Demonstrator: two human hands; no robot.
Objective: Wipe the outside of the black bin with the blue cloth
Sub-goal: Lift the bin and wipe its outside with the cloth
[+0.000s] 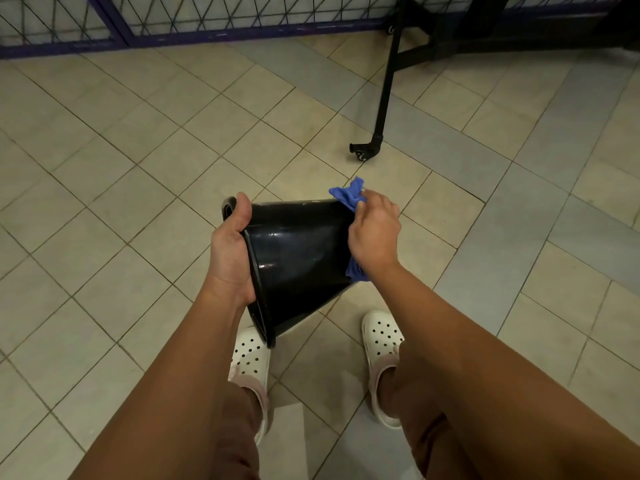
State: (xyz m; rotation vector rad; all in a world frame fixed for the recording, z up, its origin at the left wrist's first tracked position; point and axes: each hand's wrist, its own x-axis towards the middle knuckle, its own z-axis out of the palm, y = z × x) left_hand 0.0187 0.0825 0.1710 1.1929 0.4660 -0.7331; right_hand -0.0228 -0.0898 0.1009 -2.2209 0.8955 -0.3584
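Observation:
The glossy black bin (298,258) is held on its side above the tiled floor, its rim to the left and its narrower base to the right. My left hand (230,251) grips the rim, thumb over the top edge. My right hand (374,233) holds the blue cloth (348,196) against the base end of the bin. Part of the cloth sticks out above my fingers and a bit more shows below my wrist.
Beige and grey floor tiles (138,202) lie all around. A black stand leg with a caster (367,148) reaches down at the upper right. A purple-framed wire fence (207,19) runs along the back. My feet in white clogs (381,344) stand below the bin.

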